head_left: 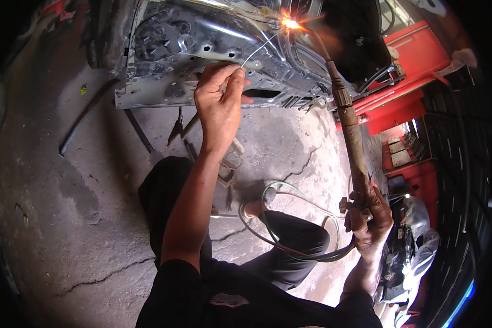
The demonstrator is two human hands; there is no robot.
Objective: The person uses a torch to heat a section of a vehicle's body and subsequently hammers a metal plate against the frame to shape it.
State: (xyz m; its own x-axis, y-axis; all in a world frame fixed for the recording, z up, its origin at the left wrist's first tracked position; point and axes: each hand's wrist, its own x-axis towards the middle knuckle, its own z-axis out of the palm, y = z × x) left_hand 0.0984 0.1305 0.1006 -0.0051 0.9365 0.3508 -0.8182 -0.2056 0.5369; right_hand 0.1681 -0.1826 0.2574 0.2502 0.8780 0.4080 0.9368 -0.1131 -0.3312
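Note:
My left hand (221, 101) pinches a thin filler rod (258, 49) between thumb and fingers. The rod's far end reaches up to a bright glowing spot (291, 24) on a dark metal car door panel (202, 41). In my right hand (370, 218) is a gas welding torch (351, 128), gripped by its handle near the valve knobs. The torch's bent tip meets the same spot, where sparks fly and the exact contact is hidden by glare. Green and dark hoses (300, 254) run from the torch's lower end and loop beside my knee.
Metal stand legs (139, 131) and loose tools (227, 169) are on the cracked concrete floor (93, 218) below the panel. Red metal structure (415, 54) stands at the right, with clear plastic-wrapped items (421, 235) lower down. The hoses loop near my foot.

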